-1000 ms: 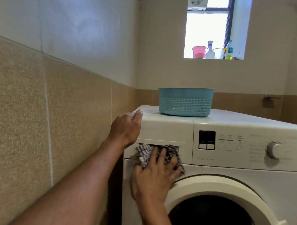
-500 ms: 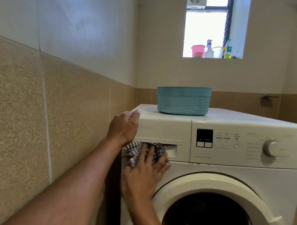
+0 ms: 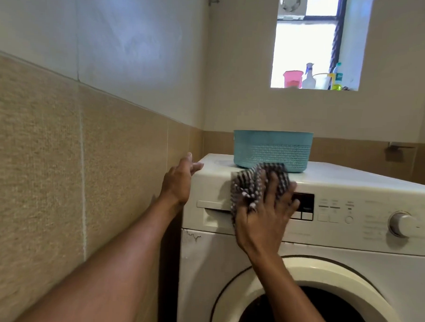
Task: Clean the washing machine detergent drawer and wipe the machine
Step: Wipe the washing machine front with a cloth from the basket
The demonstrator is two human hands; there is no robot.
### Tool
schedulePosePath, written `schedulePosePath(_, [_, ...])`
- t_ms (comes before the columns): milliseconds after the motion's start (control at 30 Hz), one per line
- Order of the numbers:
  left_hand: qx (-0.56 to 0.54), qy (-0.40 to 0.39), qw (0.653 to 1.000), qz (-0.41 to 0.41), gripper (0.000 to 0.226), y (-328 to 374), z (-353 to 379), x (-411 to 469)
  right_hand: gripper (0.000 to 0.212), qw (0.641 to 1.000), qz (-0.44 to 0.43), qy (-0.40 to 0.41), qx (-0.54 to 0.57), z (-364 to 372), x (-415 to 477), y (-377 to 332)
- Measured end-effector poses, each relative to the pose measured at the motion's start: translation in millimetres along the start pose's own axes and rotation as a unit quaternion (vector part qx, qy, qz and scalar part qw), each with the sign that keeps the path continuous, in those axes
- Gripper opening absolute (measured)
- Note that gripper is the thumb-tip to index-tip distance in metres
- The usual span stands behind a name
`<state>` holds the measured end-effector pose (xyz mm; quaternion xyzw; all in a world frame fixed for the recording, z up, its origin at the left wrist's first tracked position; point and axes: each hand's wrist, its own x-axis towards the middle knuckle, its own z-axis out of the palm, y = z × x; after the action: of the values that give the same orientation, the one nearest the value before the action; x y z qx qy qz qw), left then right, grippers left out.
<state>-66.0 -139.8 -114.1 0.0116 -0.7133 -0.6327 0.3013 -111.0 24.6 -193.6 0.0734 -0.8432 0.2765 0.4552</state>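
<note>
Pressing a checked cloth [image 3: 252, 184] flat against the front of the washer [image 3: 363, 262], the right hand [image 3: 265, 211] has its fingers spread wide and pointing up. The palm sits low on the cloth.

The cloth is bunched, and its long axis runs roughly up and down. It reaches from the washer's top front edge down to the handle recess of the drawer [image 3: 212, 197]. It covers the right end of the drawer front and touches the left edge of the dark display [image 3: 305, 204].

The drawer sits pushed in, flush with the panel at the washer's upper left. Its front faces the camera and its long axis runs left to right. The handle recess runs along its lower part, and the left portion is bare.

The left hand [image 3: 179, 181] is at the washer's top left corner. Its fingers are extended and loosely open, with the tips on the corner edge, and it holds nothing. The forearm runs along the tiled wall [image 3: 59, 178].

A teal basket [image 3: 273, 149] stands on the washer's top, just behind the cloth. A round dial [image 3: 402, 224] sits at the right of the panel. The door [image 3: 343, 271] ring curves below, with a dark drum inside. On the sill of the window [image 3: 306, 48], a pink cup [image 3: 293, 79] stands beside a spray bottle [image 3: 309, 77].
</note>
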Motion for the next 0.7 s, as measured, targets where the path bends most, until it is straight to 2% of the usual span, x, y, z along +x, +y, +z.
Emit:
schedulePosePath(100, [-0.085, -0.028, 0.995, -0.049, 0.089, -7, -7, 16, 0.073, 0.981, -0.176, -0.061, -0.055, 6, 21, -48])
schedulePosePath(200, [-0.078, -0.035, 0.996, -0.034, 0.094, -8, -12, 20, 0.074, 0.946, -0.296, -0.09, -0.097, 27, 18, -84])
schedulePosePath(300, [0.087, 0.051, 0.995, 0.026, 0.097, -17, -13, 3, 0.08, 0.93, -0.333, -0.092, -0.128, 38, 1, -87])
schedulePosePath(367, [0.18, 0.098, 0.977, 0.066, 0.077, -24, -11, -14, 0.085, 0.909, -0.386, -0.093, -0.129, 43, -14, -75])
schedulePosePath(467, [0.262, 0.079, 0.955, 0.116, 0.059, -42, -7, -31, 0.087, 0.878, -0.445, -0.108, -0.136, 51, -38, -56])
schedulePosePath(567, [0.282, 0.055, 0.949, 0.127, 0.059, -64, -14, -36, 0.075, 0.85, -0.499, -0.109, -0.129, 52, -45, -30])
schedulePosePath(700, [0.324, 0.031, 0.936, 0.134, 0.056, -81, -23, -51, 0.072, 0.781, -0.585, -0.139, -0.165, 32, -18, 2])
